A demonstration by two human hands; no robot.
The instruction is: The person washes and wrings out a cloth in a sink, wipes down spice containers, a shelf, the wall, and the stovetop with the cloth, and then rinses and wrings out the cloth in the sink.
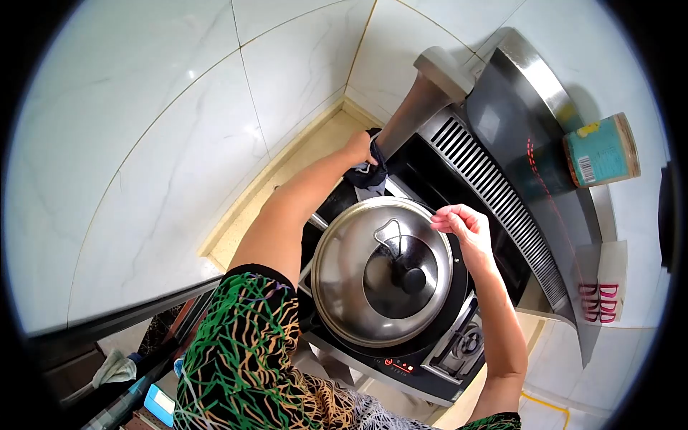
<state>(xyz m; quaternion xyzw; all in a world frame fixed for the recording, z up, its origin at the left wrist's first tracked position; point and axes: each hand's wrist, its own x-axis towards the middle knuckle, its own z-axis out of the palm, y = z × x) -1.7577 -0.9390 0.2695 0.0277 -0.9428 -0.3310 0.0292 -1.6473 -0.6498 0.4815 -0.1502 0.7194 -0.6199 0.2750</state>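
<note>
a kitchen, by its stove, lidded pan, range hood and tiled walls.

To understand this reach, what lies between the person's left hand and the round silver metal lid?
In the head view, a crumpled black-and-grey cloth, held by the left hand, lies between hand and lid.

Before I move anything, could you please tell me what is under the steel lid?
Around the lower edge of the steel lid, part of the dark stove is visible. Whatever is directly under the lid, including any contents, is covered and cannot be seen.
</note>
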